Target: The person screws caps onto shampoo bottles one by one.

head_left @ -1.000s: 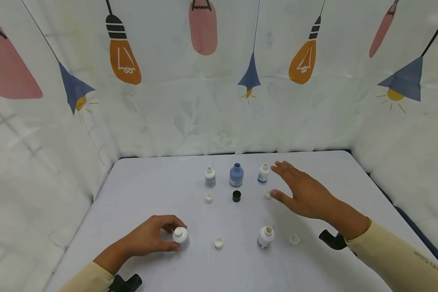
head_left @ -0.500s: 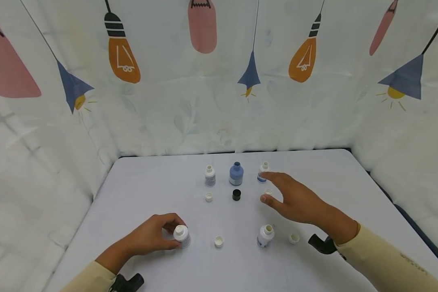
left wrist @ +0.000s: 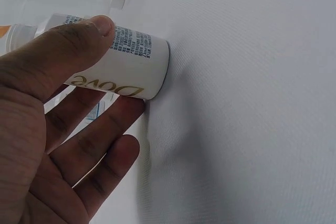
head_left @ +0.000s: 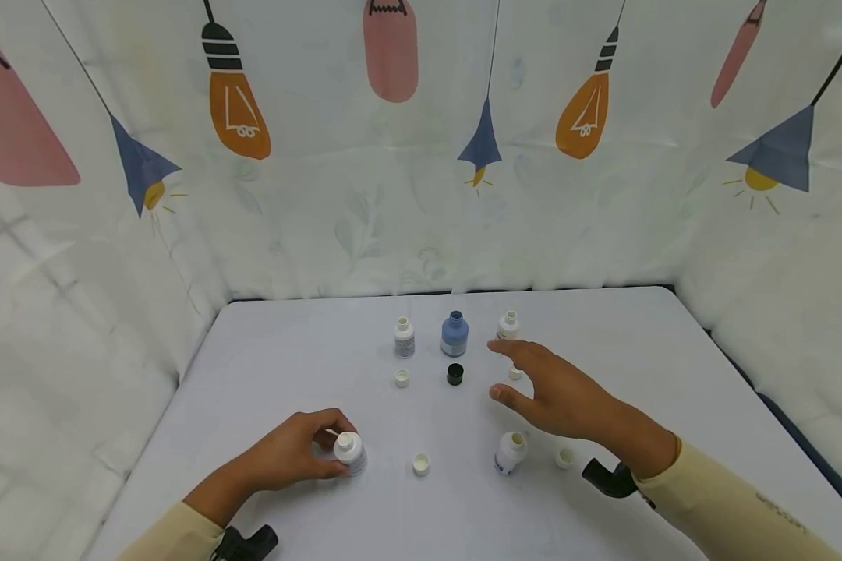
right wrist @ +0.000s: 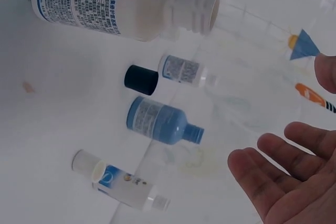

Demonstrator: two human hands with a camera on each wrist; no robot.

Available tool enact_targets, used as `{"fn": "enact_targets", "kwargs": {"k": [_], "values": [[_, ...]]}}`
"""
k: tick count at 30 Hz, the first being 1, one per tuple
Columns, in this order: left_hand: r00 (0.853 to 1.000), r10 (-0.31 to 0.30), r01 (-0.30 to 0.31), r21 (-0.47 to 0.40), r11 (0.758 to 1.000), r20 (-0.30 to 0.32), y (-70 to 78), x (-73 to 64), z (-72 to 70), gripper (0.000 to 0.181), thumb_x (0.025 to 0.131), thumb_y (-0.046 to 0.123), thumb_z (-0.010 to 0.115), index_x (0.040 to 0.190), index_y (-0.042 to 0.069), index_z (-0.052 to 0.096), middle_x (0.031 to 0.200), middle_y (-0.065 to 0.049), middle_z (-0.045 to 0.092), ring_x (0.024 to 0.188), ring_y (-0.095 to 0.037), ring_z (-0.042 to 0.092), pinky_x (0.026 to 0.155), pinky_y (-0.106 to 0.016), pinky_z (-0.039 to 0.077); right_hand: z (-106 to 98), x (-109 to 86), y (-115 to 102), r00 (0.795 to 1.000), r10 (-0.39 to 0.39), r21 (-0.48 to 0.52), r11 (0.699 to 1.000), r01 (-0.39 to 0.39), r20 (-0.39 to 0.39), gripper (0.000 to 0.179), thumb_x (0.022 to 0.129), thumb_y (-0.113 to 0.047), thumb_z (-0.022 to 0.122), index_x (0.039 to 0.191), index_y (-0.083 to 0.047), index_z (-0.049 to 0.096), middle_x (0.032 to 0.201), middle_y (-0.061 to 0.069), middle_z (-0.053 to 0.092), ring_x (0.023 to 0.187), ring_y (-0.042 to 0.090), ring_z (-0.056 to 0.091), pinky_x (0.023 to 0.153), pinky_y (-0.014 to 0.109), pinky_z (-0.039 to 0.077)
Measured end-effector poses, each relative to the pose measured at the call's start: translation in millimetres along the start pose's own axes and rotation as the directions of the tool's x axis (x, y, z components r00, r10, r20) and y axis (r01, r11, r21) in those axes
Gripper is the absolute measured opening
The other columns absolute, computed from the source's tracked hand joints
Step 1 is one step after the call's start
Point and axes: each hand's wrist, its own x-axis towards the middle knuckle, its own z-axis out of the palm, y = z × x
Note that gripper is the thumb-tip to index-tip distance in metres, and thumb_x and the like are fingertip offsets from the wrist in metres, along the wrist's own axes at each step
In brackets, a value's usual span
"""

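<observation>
My left hand point(head_left: 288, 452) grips a white Dove bottle point(head_left: 351, 455) upright at the table's front left. In the left wrist view its thumb lies across the printed side of the Dove bottle point(left wrist: 126, 61), whose base is right at the cloth. Raised over the table's right half, my right hand point(head_left: 561, 389) holds nothing, with thumb and fingers spread apart. Below it stands an uncapped white bottle point(head_left: 509, 455), large in the right wrist view, with a white cap point(head_left: 564, 458) beside it. Beyond the fingers, another uncapped white bottle point(head_left: 508, 322) is partly covered, as is its white cap point(head_left: 515, 373).
At the back stand an uncapped white bottle point(head_left: 404, 341) and an uncapped blue bottle point(head_left: 454, 336). A white cap point(head_left: 402, 379) and a black cap point(head_left: 454, 375) lie before them. One more white cap point(head_left: 421, 465) lies right of the Dove bottle. Patterned cloth walls point(head_left: 393, 218) surround the table.
My right hand has moved left and nearer the front, away from beside the back right bottle, now covering that bottle's lower part. My left hand stays on the Dove bottle.
</observation>
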Motion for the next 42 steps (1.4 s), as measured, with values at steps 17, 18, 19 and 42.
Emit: {"fn": "enact_targets", "kwargs": {"k": [17,18,19,42], "values": [[1.0,-0.006,0.006,0.003,1.0,-0.007,2.4,-0.6,0.7,0.041,0.082,0.032,0.088,0.114,0.024,0.064,0.114,0.011,0.068,0.105,-0.012,0.069,0.088,-0.034,0.054,10.3,2.5,-20.3,0.995,0.061,0.016,0.998,-0.062,0.076,0.069,0.097,-0.058,0.063,0.154,-0.024,0.044,0.152,0.001,0.049,0.12,0.022,0.062,0.094,0.046,0.053],[1.0,-0.008,0.008,0.002,1.0,-0.008,2.7,-0.6,0.5,0.041,0.082,0.032,0.089,0.114,0.025,0.064,0.113,0.011,0.068,0.105,-0.012,0.069,0.089,-0.034,0.054,11.2,2.9,-21.6,0.995,0.064,0.018,0.998,-0.066,0.081,0.069,0.097,-0.057,0.064,0.154,-0.025,0.045,0.152,0.001,0.049,0.12,0.022,0.062,0.095,0.047,0.053],[1.0,-0.01,0.01,0.001,1.0,-0.009,3.1,-0.5,0.5,0.041,0.082,0.032,0.089,0.114,0.025,0.064,0.113,0.011,0.068,0.105,-0.011,0.069,0.089,-0.034,0.054,12.1,3.3,-23.1,0.994,0.067,0.018,0.997,-0.069,0.085,0.069,0.097,-0.056,0.065,0.154,-0.024,0.045,0.152,0.001,0.049,0.12,0.022,0.062,0.095,0.047,0.053],[0.999,-0.008,0.01,0.055,0.998,-0.037,4.1,-0.8,1.3,0.042,0.081,0.033,0.089,0.113,0.024,0.064,0.109,0.014,0.067,0.098,-0.01,0.067,0.085,-0.036,0.055,30.7,8.2,-44.9,0.99,-0.028,0.051,0.998,0.021,0.136,0.064,0.1,-0.05,0.064,0.153,-0.019,0.047,0.148,0.001,0.053,0.117,0.015,0.061,0.098,0.043,0.051]]}}
